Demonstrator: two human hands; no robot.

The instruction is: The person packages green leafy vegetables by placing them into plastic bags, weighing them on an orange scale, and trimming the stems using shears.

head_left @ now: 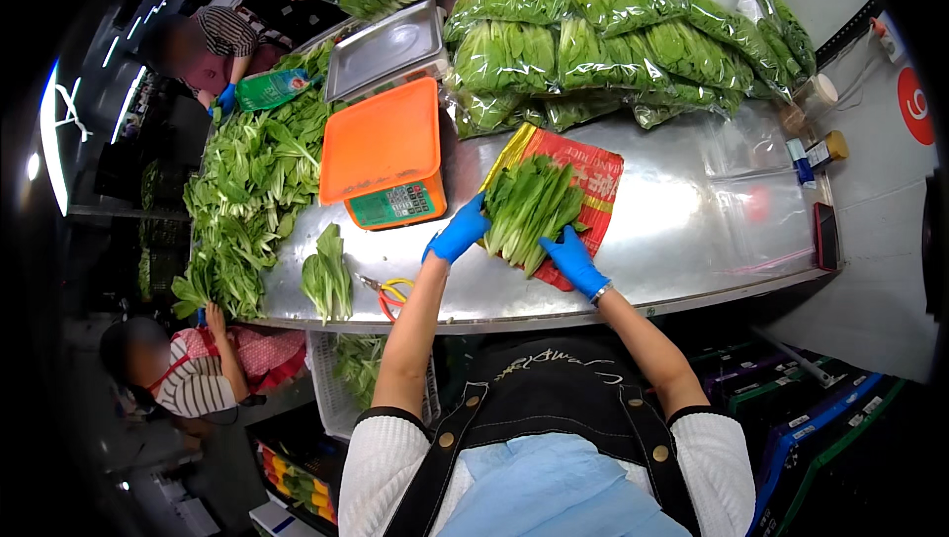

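A bundle of leafy greens (530,207) lies on a flat red and yellow rice bag (604,174) on the metal table. My left hand (460,229), in a blue glove, touches the bundle's left side. At its lower right, my right hand (574,259), gloved in blue too, has its fingers against the stems; whether either hand grips is unclear. To the left stands an orange digital scale (382,144). Scissors with red and yellow handles (389,294) and a small bunch of greens (326,274) lie near the front edge.
Bagged greens (504,59) are stacked at the back, beside a metal tray (382,48). Loose greens (245,196) cover the table's left end, where co-workers stand. Clear plastic bags (764,218) lie at right. A white crate (326,381) and dark crates (815,418) stand below the front edge.
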